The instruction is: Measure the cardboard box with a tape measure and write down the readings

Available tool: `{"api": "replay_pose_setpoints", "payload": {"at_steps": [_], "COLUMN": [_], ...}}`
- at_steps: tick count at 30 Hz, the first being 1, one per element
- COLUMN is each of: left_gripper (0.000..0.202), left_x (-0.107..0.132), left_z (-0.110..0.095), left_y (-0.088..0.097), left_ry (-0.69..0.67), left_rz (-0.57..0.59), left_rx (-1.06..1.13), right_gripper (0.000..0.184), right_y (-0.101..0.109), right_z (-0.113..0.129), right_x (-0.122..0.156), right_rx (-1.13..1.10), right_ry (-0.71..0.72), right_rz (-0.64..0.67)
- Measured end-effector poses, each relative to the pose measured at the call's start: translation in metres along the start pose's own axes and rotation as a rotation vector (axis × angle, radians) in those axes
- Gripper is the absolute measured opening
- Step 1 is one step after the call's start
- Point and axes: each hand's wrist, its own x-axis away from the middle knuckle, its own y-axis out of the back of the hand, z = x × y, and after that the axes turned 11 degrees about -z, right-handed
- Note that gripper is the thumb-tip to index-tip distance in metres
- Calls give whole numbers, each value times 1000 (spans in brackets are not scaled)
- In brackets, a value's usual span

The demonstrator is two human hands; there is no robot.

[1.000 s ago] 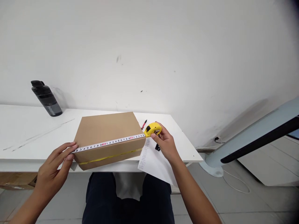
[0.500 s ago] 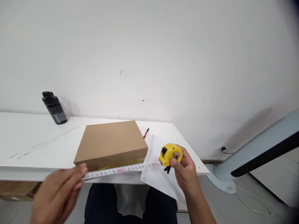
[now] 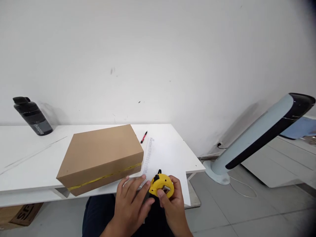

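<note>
My right hand (image 3: 172, 202) is closed around a yellow tape measure (image 3: 162, 186), its thumb pressed on the side of the case. No white blade shows outside the case now. Just left of it is my left hand (image 3: 133, 200), fingers stretched out and apart, with the tips close to the tape's mouth; whether they touch it I cannot tell. Beyond the left hand lies a closed brown cardboard box (image 3: 103, 148), with a yellow strip along its front side, at the table's front edge. A sheet of paper with writing (image 3: 164, 154) lies partly behind the tape measure.
A red and black pen (image 3: 144, 137) lies between box and paper. The black bottle (image 3: 33, 116) stands at the left by the wall. On the white table's (image 3: 32, 164) right, a tall pale-blue and black appliance (image 3: 251, 138) rises from the floor. Another carton (image 3: 21, 214) sits below the table.
The blade stretched between my hands has gone back into the case. My left hand has moved right, beside the tape measure, and its fingers have spread. The view has shifted right.
</note>
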Motion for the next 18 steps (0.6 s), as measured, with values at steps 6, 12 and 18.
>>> {"api": "replay_pose_setpoints", "payload": {"at_steps": [6, 12, 18], "left_gripper": [43, 50, 46], "left_x": [-69, -100, -87], "left_z": [16, 40, 52], "left_y": [-22, -49, -11], "left_ry": [140, 247, -1], "left_rz": [167, 402, 452], "left_rx": [-360, -546, -443], "right_gripper": [60, 58, 61], "right_y": [-4, -3, 11], "right_z": [-9, -17, 8], "right_x": [-3, -7, -39], "right_rx": [25, 64, 44], "right_ry": [-148, -118, -109], "right_rz": [-142, -251, -229]}}
